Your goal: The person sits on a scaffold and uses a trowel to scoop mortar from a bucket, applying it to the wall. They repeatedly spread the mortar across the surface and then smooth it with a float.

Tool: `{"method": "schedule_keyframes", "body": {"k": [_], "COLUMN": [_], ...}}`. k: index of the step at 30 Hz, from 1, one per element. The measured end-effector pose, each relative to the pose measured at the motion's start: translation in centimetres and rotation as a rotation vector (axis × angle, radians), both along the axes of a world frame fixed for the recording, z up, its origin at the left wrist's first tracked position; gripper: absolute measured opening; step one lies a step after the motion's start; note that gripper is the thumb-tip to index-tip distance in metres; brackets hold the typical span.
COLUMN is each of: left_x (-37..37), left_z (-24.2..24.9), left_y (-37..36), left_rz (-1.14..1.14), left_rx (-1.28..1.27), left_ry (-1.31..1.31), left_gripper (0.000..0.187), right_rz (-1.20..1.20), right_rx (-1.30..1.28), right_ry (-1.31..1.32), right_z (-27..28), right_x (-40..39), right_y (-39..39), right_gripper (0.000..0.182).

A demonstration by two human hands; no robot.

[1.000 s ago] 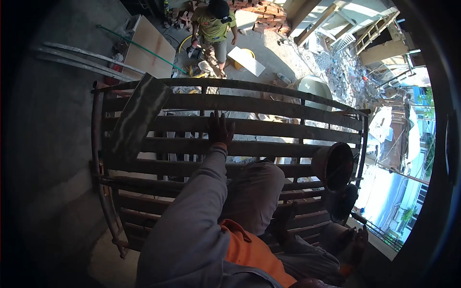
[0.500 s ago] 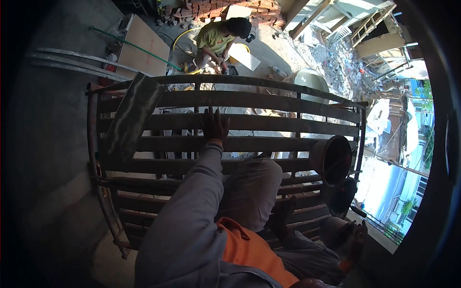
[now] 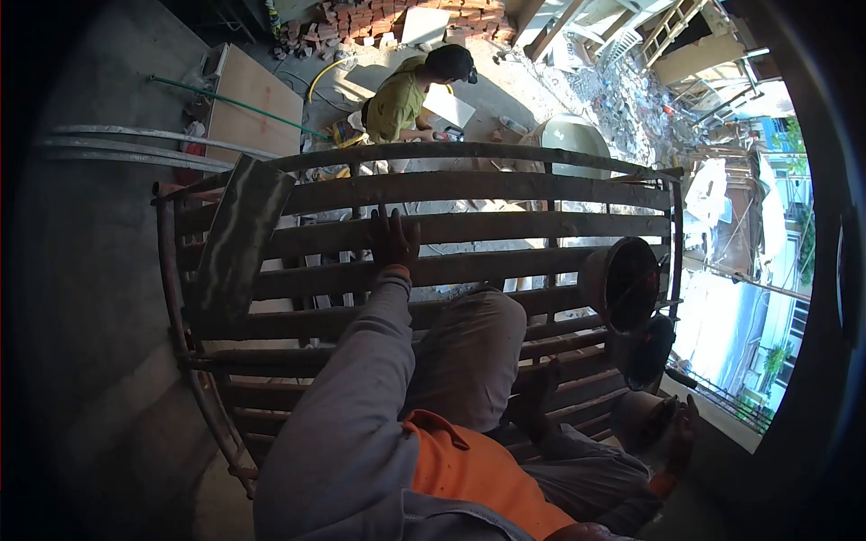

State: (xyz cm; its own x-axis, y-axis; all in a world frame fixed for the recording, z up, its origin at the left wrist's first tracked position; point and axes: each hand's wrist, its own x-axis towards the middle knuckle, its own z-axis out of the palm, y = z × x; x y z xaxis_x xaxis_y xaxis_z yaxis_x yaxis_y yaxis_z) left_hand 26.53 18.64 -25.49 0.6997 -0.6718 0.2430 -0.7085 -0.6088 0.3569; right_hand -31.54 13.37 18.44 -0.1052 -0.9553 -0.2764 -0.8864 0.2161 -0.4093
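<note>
My left hand (image 3: 394, 241) lies with fingers spread on the slats of a raised platform (image 3: 505, 225), palm down. At the lower right, my right hand (image 3: 683, 437) is beside a pale bucket (image 3: 636, 415), its fingers stretched upward near the rim. That hand is in shadow, and nothing shows in its fingers. Farther along the same side stands another bucket (image 3: 595, 287) with a dark inside. A dark round pan-like thing (image 3: 648, 350) with a handle sits between the two buckets. My bent knee (image 3: 483, 329) rests over the slats.
A long dark board with pale streaks (image 3: 244, 234) lies across the platform's left end. Below, a person in a yellow-green shirt (image 3: 397, 104) works with something in the hands. A round tub (image 3: 577, 144), stacked bricks (image 3: 379, 20) and rubble (image 3: 618, 86) are on the ground.
The view has shifted slightly. The person below has turned toward the right, with hands farther forward. My right hand is a little higher beside the bucket; my left hand stays on the slats.
</note>
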Motion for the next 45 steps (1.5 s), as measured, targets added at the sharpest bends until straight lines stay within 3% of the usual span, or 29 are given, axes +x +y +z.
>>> {"method": "schedule_keyframes", "body": {"k": [45], "left_x": [-0.2], "left_z": [0.7], "left_y": [-0.1], "left_rz": [0.012], "left_rx": [0.07], "left_ry": [0.055], "left_gripper": [0.057], "right_rz": [0.043], "right_rx": [-0.05], "right_ry": [0.047], "right_z": [0.0], "right_x": [-0.5], "right_y": [0.6], "right_gripper": [0.044]}}
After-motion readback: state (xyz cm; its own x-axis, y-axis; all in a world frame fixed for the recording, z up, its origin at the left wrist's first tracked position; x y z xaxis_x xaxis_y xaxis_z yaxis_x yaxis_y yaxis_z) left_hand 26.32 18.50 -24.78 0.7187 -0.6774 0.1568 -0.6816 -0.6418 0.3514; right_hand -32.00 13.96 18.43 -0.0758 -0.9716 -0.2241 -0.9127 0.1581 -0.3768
